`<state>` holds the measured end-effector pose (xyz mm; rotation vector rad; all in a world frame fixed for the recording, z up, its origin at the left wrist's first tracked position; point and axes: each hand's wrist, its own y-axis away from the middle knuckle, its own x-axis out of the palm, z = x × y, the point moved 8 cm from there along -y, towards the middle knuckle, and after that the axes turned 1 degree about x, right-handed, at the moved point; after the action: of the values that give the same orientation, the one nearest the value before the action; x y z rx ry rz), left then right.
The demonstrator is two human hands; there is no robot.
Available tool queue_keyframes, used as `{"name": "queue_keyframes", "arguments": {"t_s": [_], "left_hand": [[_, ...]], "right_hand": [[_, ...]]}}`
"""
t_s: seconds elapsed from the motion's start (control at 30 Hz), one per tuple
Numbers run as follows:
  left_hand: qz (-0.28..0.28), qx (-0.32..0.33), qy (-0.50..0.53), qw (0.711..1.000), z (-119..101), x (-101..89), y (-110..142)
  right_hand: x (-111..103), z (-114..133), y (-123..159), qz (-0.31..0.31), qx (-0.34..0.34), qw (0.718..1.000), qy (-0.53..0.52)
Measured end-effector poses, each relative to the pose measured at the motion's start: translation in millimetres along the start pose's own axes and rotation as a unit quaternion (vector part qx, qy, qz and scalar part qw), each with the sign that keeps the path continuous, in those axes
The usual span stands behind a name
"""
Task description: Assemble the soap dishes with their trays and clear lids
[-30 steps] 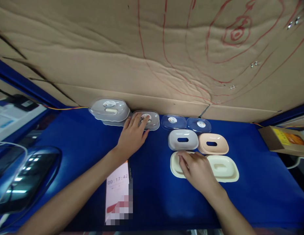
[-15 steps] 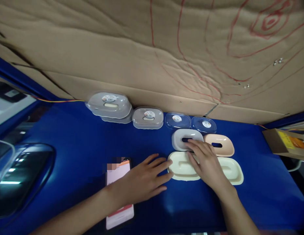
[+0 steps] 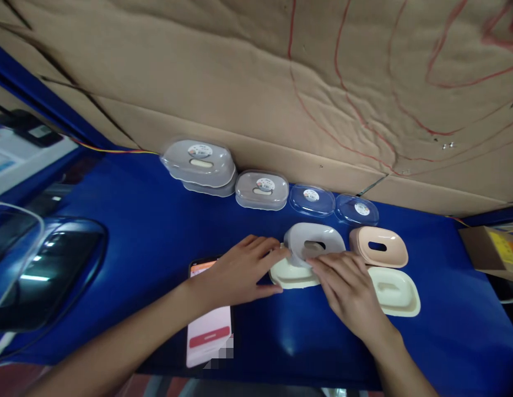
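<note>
A grey oval dish with a slot point(image 3: 297, 237) sits tilted over the back of a cream oval tray point(image 3: 295, 277). My left hand point(image 3: 243, 273) grips the left end of the cream tray, its thumb at the front edge and its fingertips beside the grey dish. The fingers of my right hand point(image 3: 353, 286) are closed on the front right rim of the grey dish. Right of that hand lies a second cream tray point(image 3: 394, 292), with a peach slotted dish point(image 3: 382, 245) behind it. My hands hide part of the first tray.
Along the cardboard wall stand stacked grey lidded boxes point(image 3: 202, 162), another grey lidded box point(image 3: 260, 190) and two clear lids, the left lid point(image 3: 312, 201) and the right lid point(image 3: 357, 209). A phone point(image 3: 209, 336) lies under my left forearm. A cardboard box point(image 3: 483, 256) is at the right.
My left hand has come from the grey lidded box to the cream tray. My right hand has moved from that tray to the grey dish, which now overlaps the tray.
</note>
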<state>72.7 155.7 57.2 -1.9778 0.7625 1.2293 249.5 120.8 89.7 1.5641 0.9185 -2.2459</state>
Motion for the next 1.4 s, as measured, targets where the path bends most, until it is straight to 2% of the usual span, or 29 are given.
{"name": "queue_keyframes", "arguments": {"t_s": [0.17,0.27,0.5,0.7,0.83,1.03,1.23,1.4], "left_hand": [[-0.028,-0.039,0.000,0.999,6.4,1.0,3.4],[-0.020,-0.042,-0.006,0.999,6.9,5.8,3.5],[0.027,-0.026,-0.004,0.999,2.3,14.5,1.6],[0.038,-0.024,-0.015,0.999,-1.6,18.1,2.5],[0.029,-0.025,-0.013,0.999,-1.3,18.4,2.7],[0.025,-0.031,-0.024,0.999,1.5,16.9,4.2],[0.045,-0.037,-0.039,0.998,3.9,19.2,4.9],[0.046,-0.025,-0.047,0.998,2.1,21.2,6.4]], "right_hand": [[1.3,22.4,-2.3,0.009,-0.045,0.999,-0.011],[4.1,29.9,-1.9,0.024,-0.061,0.997,-0.028],[10.9,32.8,-0.6,0.048,-0.060,0.995,-0.057],[12.3,34.2,-0.9,0.056,-0.061,0.994,-0.066],[9.9,25.9,-0.8,0.072,-0.053,0.992,-0.085],[15.9,-5.3,2.4,0.122,0.021,0.990,-0.064],[31.9,6.0,3.0,0.150,-0.007,0.988,-0.031],[25.4,4.5,1.0,0.134,-0.007,0.989,-0.068]]}}
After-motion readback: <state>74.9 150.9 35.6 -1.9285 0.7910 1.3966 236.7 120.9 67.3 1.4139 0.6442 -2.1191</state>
